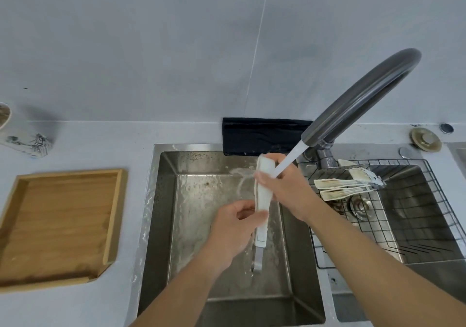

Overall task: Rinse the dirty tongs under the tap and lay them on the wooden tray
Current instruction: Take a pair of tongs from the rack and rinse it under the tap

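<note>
- The white tongs [263,200] stand nearly upright in the centre of the frame, over the left sink [227,289], with their grey handle end pointing down.
- The left hand [233,228] pinches the tongs around their middle, thumb and fingers curled on the white part.
- The right hand [282,188] wraps the upper end of the tongs, fingers curled round them (the tips of the tongs show just above the knuckles).
- The grey tap [353,104] arches in from the upper right; its white spout ends right at the right hand, and water streaks the sink floor below.
- The wooden tray [15,193] sits on the counter at the left of the frame, well apart from the tongs.
- More dirty tongs [345,186] lie on the wire rack [428,200] over the right basin.
- A black cloth [262,134] hangs over the sink's back edge.
</note>
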Demonstrator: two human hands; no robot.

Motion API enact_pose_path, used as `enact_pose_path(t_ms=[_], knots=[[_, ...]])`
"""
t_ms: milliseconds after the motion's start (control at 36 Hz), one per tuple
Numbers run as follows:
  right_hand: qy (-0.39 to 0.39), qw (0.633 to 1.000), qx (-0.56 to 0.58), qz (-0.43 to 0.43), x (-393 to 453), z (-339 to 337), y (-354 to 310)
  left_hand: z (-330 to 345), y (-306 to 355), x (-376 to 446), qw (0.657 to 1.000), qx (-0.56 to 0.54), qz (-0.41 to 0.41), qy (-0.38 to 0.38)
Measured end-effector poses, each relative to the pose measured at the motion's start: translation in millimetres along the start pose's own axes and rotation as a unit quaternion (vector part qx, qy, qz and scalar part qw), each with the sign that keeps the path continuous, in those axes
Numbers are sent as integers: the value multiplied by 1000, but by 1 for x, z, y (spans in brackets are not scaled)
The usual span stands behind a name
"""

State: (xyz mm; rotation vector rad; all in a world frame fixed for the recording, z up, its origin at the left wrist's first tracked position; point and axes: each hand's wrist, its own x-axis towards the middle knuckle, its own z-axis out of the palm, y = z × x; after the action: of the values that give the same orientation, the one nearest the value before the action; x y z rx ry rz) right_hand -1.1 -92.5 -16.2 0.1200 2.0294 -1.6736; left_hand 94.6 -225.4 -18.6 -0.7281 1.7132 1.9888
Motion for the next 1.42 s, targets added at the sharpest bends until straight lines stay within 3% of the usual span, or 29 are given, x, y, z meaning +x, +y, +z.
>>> enact_pose_path(t_ms=[167,306,667,833,1000,1167,1417], knots=[[2,999,24,38,-1,2,-9,4,-2,-5,999,-36,3,29],[-11,994,29,106,-8,4,-11,1,-1,-8,996,22,49,77],[-4,989,72,132,-24,-9,-18,-11,0,-7,986,104,77,106],[20,990,79,115,-20,-11,-16,-22,1,-7,988,70,86,107],[29,984,132,113,-18,-4,-24,-34,1,-6,995,-10,71,71],[37,984,129,120,-7,2,-15,-39,-3,-9,998,-60,19,-10],[58,984,135,102,2,12,-5,-35,-11,-6,999,5,-11,-32]])
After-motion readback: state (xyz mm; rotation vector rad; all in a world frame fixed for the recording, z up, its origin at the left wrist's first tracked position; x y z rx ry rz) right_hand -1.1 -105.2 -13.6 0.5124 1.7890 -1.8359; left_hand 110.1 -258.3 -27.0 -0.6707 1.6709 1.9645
